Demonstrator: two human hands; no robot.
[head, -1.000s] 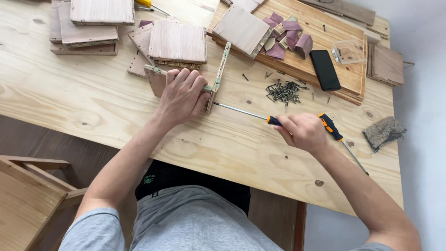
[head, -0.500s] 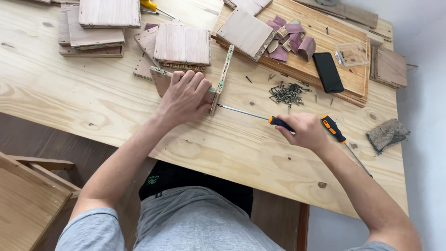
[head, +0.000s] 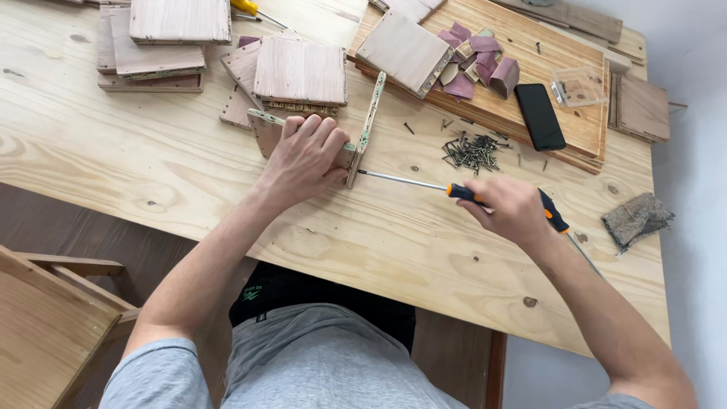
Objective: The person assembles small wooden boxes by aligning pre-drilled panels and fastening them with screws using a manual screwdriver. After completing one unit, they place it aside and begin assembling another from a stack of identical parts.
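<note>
Change: both hands stay on the same work as half a second ago; the right hand still grips the screwdriver and the left still presses the wood, with only the view shifted slightly.
Left hand: left hand point(head: 307, 155) lies flat, fingers spread, pressing down on a small flat wooden panel point(head: 266, 132) on the pale pine table point(head: 151, 174).
Right hand: right hand point(head: 506, 208) is closed around the orange-and-black handle of a long steel-shafted screwdriver point(head: 424, 184), held level just above the table.
Workpiece: thin upright wooden strip point(head: 366, 129) stands on edge against the panel's right side; the screwdriver tip meets its lower end.
Screws: loose heap of dark screws point(head: 469, 150) lies near, beyond the shaft.
Surroundings: black phone point(head: 540, 116) rests on a larger wooden board point(head: 530, 45) with purplish wood offcuts point(head: 485, 60); stacks of square wooden plates point(head: 301, 72) sit behind the left hand; a rough grey scrap point(head: 636, 220) lies at the table's right edge.
</note>
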